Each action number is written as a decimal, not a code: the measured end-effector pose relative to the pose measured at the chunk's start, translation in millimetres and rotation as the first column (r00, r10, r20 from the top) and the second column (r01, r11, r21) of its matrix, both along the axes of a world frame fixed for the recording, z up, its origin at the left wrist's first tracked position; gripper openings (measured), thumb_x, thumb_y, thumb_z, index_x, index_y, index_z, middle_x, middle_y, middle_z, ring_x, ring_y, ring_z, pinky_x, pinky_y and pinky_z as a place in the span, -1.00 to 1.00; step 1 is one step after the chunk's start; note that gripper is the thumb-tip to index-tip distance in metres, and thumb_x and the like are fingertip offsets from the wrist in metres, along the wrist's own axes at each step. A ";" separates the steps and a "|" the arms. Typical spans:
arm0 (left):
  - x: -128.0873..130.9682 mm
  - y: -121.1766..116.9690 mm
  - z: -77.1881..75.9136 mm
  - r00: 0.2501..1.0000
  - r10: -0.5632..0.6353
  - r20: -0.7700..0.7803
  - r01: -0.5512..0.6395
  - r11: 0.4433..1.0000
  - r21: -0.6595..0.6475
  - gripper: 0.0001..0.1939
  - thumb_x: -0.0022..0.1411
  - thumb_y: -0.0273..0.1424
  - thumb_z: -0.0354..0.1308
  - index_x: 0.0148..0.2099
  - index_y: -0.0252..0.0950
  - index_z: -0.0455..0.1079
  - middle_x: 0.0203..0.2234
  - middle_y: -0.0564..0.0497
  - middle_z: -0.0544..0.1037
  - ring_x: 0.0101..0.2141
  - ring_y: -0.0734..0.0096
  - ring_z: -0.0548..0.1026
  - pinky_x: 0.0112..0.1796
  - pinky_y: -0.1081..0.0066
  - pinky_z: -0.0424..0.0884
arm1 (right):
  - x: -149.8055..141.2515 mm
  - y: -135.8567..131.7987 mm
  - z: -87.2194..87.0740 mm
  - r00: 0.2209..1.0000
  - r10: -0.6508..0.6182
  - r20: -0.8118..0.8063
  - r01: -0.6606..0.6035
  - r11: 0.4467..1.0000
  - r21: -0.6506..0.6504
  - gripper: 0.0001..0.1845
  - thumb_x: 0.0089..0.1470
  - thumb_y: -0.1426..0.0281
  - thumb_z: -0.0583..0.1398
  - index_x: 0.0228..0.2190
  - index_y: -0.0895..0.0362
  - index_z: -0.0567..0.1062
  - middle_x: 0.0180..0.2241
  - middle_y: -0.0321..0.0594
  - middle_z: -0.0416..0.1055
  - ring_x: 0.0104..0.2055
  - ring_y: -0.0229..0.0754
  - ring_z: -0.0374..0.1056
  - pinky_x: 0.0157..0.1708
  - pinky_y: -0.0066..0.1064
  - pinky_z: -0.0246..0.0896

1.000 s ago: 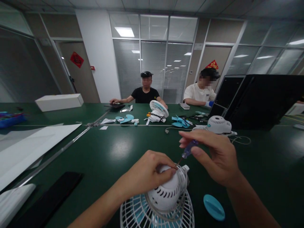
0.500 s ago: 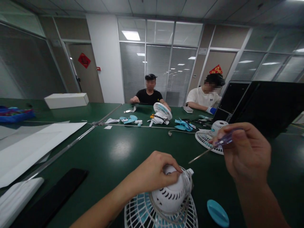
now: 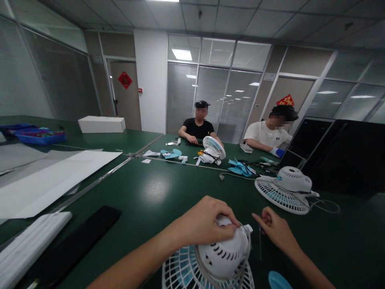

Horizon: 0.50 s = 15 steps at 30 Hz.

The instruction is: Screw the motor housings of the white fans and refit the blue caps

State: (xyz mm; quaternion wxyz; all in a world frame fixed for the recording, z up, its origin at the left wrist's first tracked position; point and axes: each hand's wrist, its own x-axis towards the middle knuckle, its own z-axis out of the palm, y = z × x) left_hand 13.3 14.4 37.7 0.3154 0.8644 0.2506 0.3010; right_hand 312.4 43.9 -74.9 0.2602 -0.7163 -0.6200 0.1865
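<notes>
A small white fan (image 3: 224, 257) lies face down on the green table (image 3: 156, 192), its blue blades showing through the grille. My left hand (image 3: 207, 220) is closed over the top of its rounded motor housing. My right hand (image 3: 275, 228) sits low on the table just right of the fan, index finger stretched towards the housing and the other fingers curled. A thin screwdriver (image 3: 260, 243) shaft sticks out below those fingers; its handle is hidden by the hand.
A blue cap (image 3: 278, 281) lies right of the fan. A second fan (image 3: 285, 190) with a cable, and black monitors (image 3: 339, 156), stand at right. Two people sit opposite, with a third fan (image 3: 212, 149) and blue blades (image 3: 237, 166). White sheets (image 3: 45, 180) and a black phone (image 3: 78, 239) lie at left.
My right hand has dropped from its raised position down to the table beside the fan, bringing the screwdriver with it. My left hand stays on the housing. The view has tilted up.
</notes>
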 end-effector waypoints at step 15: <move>-2.0 0.3 1.2 1.000 -0.013 -0.009 0.013 1.000 -0.005 -0.78 0.09 -0.57 0.19 -0.21 -0.31 0.59 -0.28 -0.01 0.66 -0.27 0.40 0.59 -0.18 0.47 0.45 | 27.9 -83.2 30.6 0.973 0.226 -0.045 -0.216 0.822 -0.527 -0.17 -0.40 0.32 0.40 0.02 -0.03 0.38 -0.11 -0.19 0.40 -0.21 -0.05 0.40 -0.28 -0.34 0.33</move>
